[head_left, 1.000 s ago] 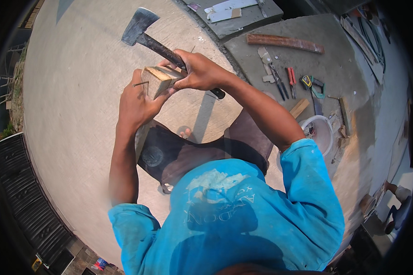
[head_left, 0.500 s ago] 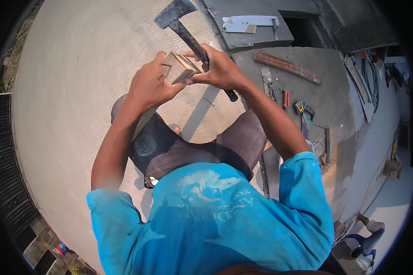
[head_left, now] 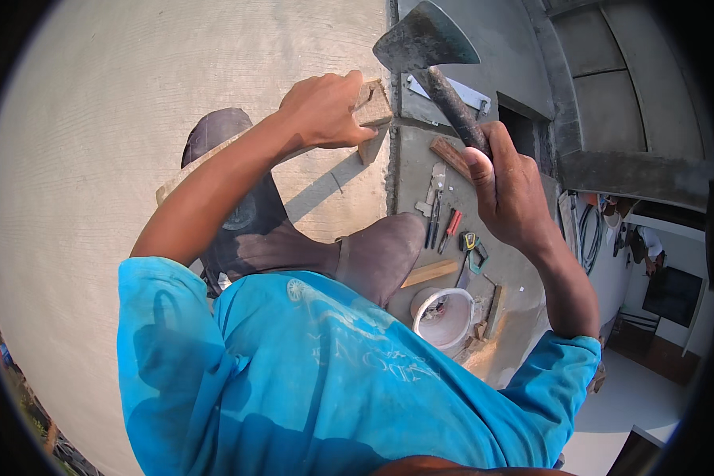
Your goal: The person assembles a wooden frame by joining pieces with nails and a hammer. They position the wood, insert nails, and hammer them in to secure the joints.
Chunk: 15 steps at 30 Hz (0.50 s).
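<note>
My left hand (head_left: 325, 109) grips the end of a wooden board, where a small wooden block (head_left: 377, 105) sits; the rest of the board runs back beneath my left forearm. A bent-looking nail (head_left: 365, 101) sticks out of the block beside my fingers. Raised to the right of it, my right hand (head_left: 512, 190) is closed round the dark handle of a hatchet (head_left: 426, 38). The broad metal head is up and apart from the wood. My fingers hide the lower handle.
On the grey concrete ledge to the right lie red-handled pliers (head_left: 451, 230), a saw with a green-and-black handle (head_left: 474, 258), a wood strip (head_left: 430, 273) and a reddish plank (head_left: 451, 159). A white bucket (head_left: 457, 317) stands by my right knee. Another person (head_left: 652, 247) is far right.
My right hand has come away from the wood and lifted the hatchet up and right. My left hand and the block have shifted right; the view has turned, showing the bucket.
</note>
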Available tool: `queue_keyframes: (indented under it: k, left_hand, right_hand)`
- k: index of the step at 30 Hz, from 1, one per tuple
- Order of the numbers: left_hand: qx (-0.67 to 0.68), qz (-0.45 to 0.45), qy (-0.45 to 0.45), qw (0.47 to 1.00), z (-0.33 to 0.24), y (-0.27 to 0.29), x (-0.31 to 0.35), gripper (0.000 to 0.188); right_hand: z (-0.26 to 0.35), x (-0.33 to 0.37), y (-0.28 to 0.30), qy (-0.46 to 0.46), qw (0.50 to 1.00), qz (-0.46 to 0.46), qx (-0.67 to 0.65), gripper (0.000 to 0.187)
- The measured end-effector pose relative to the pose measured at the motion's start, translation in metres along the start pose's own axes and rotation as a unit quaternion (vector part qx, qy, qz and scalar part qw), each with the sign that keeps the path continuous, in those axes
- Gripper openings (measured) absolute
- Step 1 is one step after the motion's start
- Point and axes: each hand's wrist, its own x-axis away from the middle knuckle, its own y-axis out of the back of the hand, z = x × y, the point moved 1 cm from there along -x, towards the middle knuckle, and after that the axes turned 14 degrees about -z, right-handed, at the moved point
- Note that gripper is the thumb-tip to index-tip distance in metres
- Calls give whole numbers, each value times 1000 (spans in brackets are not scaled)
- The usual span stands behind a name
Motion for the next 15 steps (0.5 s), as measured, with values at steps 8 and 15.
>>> queue_keyframes:
  k: [8,15]
  left_hand:
    - [7,11,-12,1000,-8,8,-1,62]
    - [36,-11,-37,999,-4,4,-2,60]
  right_hand:
    - [23,-10,26,19,998,-59,0,39]
    - [11,-9,21,51,992,-90,-67,33]
